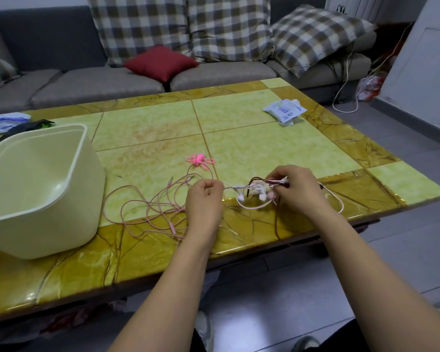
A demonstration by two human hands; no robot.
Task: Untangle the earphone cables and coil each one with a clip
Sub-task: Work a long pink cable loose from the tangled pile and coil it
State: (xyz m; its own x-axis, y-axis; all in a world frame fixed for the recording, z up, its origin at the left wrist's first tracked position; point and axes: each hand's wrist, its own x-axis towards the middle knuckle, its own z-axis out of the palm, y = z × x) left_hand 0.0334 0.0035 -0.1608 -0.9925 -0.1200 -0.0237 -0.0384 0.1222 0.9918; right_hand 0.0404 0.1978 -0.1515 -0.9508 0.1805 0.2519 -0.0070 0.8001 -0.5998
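Pink, thin earphone cables [148, 209] sprawled in loose overlapping loops on the glossy yellow-green tiled tabletop [264, 148], just left of the left hand [204, 201] and reaching as far as its wrist. Left hand with fingers curled, pinching a pale strand of that cable between thumb and forefinger. Right hand [299, 190] off to the right, apart from the left, fingers curled round a bunch of cable ends that includes a dark maroon cable [255, 179]. Between the two hands, a knot of strands with small white and pale pink earbuds [262, 196] hanging below it. Impossible to tell whether they touch the tabletop. From left hand to knot, one strand stretched almost straight. Past the right hand, on its right side, another pale pink cable loop [337, 199] curving over the table edge. Beyond the left hand, a small heap of bright pink silicone cable clips [200, 160], apart from both hands. Well left of the left hand, a large cream plastic bin [36, 199] on the tabletop. Far beyond the right hand, a white and blue soft tissue packet [285, 111]. Beyond the table, a grey fabric sofa [87, 82] with checked cushions and one dark red cushion [161, 62].
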